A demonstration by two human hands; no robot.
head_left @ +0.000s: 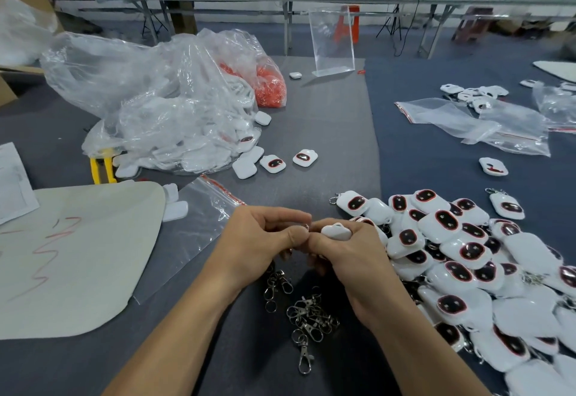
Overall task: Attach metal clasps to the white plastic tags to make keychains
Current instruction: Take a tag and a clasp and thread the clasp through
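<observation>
left hand (261,239) pinches 1 clasp ring (306,226) | right hand (352,258) grips 1 white tag (336,231) | hands touching | loose clasps (307,314) on worktop (327,133): tangled, count unclear

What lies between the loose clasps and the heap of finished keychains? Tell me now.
Head view: the right hand, holding a tag, and its forearm cross between the clasps and the keychains.
</observation>
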